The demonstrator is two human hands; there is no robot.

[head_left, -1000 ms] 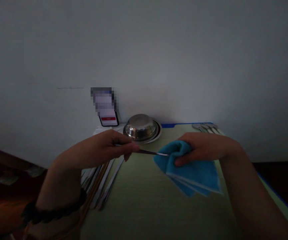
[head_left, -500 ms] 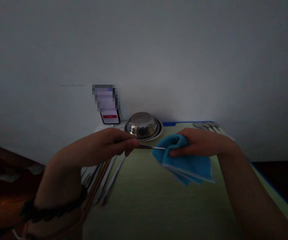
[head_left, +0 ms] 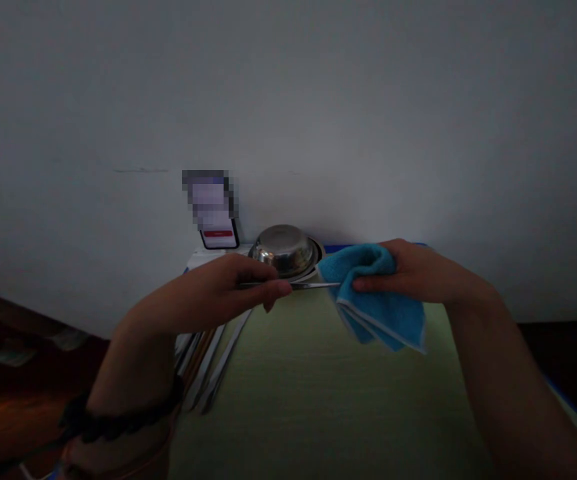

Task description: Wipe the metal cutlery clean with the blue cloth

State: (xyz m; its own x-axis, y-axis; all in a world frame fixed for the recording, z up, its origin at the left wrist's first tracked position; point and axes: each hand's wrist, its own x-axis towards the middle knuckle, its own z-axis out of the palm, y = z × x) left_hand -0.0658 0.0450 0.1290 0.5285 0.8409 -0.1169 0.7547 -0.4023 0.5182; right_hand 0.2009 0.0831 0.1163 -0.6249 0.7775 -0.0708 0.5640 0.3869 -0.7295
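Observation:
My left hand (head_left: 233, 293) pinches a thin metal utensil (head_left: 313, 286) between thumb and fingers. The utensil lies level and runs rightward into a blue cloth (head_left: 388, 310); its far end is hidden there, so its kind does not show. Folded over that end, the cloth is gripped by my right hand (head_left: 425, 275), thumb in front. Both hands are above the table, just in front of an upturned metal bowl (head_left: 284, 247).
On the pale green table (head_left: 318, 393), long flat metal utensils (head_left: 221, 370) and brown chopsticks (head_left: 199, 353) lie at the left. A phone (head_left: 218, 227) leans against the wall (head_left: 393, 120) behind the table.
My right hand and the cloth have moved slightly up and to the right. My left hand has shifted a little right, with the utensil still between the hands. Spoons at the back right are now hidden.

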